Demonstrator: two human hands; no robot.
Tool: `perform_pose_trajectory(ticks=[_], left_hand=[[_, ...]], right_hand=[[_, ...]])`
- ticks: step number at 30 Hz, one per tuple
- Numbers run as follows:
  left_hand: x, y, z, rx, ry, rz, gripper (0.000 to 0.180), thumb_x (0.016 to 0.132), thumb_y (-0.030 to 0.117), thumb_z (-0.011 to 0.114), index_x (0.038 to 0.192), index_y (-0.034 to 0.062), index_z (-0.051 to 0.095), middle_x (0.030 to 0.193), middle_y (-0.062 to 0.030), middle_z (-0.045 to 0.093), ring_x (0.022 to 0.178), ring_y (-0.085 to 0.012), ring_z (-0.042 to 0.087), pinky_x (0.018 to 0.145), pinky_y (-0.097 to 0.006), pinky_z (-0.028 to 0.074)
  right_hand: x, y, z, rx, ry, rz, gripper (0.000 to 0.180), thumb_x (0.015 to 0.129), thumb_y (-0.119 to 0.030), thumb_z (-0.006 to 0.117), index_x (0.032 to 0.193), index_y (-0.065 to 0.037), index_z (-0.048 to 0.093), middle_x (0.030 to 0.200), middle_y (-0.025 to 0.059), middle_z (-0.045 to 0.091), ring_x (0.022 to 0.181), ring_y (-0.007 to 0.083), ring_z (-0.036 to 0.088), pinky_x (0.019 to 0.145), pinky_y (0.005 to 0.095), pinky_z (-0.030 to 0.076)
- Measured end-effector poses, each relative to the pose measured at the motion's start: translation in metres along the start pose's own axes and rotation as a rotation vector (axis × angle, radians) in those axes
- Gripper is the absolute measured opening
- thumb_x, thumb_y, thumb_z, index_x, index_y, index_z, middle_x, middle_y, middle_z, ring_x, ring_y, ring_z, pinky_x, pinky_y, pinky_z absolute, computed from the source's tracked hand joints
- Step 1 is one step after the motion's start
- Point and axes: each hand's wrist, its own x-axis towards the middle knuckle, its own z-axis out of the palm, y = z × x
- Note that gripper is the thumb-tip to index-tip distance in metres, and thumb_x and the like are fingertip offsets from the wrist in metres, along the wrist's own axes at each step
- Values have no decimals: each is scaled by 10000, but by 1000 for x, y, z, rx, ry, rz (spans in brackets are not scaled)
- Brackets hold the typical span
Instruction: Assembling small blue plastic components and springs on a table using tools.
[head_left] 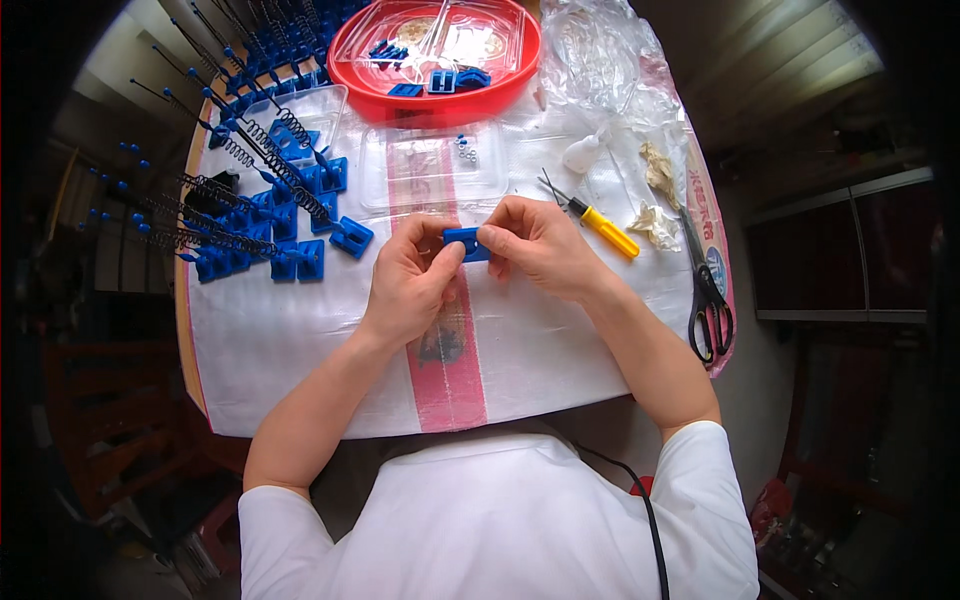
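Observation:
Between both hands, above the middle of the table, is a small blue plastic piece (467, 241) with an opening in its face. My left hand (412, 275) pinches its left end between thumb and fingers. The right end is gripped by my right hand (535, 243), thumb on top and fingers curled behind. Just beyond the hands lies a shallow clear plastic tray (375, 185) with a few tiny blue and silvery bits in it. To the right of my right hand rests a yellow-handled screwdriver (608, 232), its dark shaft pointing away to the left.
Many blue bases with black coil springs (285, 225) crowd the table's left side. A red basin (435, 108) holding clear trays and blue parts stands at the back. Crumpled clear plastic (600, 60) lies back right, with black-handled scissors (710, 310) along the right edge and crumpled scraps (655, 228) nearby.

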Motion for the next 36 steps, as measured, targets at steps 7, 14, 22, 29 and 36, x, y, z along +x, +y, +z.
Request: perform_pose_trajectory(ticks=[7,14,22,29,36], left_hand=[[0,4,1,-2,11,-11,199,981,52,601,1170,11,556,854,-46,625,596,-74,573,495,-215,460],[7,-2,-9,-370,-73,19,379,1000,110,589,1355,1,514,1108,-109,666,932,-186,692,799,-313,579],[3,5,-10,-504,-193,16,506,998,139,599,1460,11,434,1313,-123,592,1199,-203,596,1041,-380,471],[5,6,-9,-431,-111,75,501,987,16,582,1463,18,429,1233,-107,630,1098,-158,627,958,-315,523],[6,5,-10,-454,-167,96,485,974,2,591,1442,32,463,1221,-101,637,1109,-151,618,977,-324,512]], right_hand=[[-3,5,5,8,81,-95,192,958,-178,668,933,10,642,751,34,673,670,77,641,596,224,508],[-7,-4,26,-533,364,-813,149,822,-6,759,927,-22,654,1014,117,713,772,198,715,665,304,578],[-8,-1,26,-675,317,-964,270,739,2,814,958,-66,673,1122,126,651,861,269,711,706,323,588],[-11,-12,30,-684,338,-934,297,733,-26,830,970,-60,655,1114,121,651,974,279,683,779,356,581],[-13,-10,30,-725,354,-980,303,721,44,797,974,-39,653,1098,115,653,981,284,670,790,356,573]])
